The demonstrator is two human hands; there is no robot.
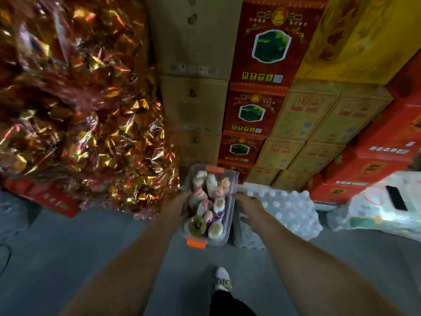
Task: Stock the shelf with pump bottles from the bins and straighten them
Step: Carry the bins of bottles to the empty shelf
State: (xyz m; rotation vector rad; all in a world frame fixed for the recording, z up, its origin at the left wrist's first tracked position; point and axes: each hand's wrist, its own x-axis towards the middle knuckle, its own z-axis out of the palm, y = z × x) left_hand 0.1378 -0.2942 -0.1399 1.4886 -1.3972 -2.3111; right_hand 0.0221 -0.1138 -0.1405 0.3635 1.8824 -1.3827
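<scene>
A clear plastic bin point(229, 218) with orange latches hangs in front of me above the grey floor. Several pump bottles point(210, 202) stand inside it, white and pink ones at the far end, a green-capped one and a yellow-white one nearest me. My left hand point(176, 205) grips the bin's left long side. On the opposite long side my right hand point(251, 209) holds the bin, fingers curled under its rim. No shelf shows in this view.
Shrink-wrapped packs of white-capped bottles point(287, 208) sit on the floor right of the bin. Stacked red, yellow and brown cartons point(255, 110) rise ahead. Bags of gold and red foil goods point(91, 124) fill the left. My shoe point(222, 279) is on the grey floor below.
</scene>
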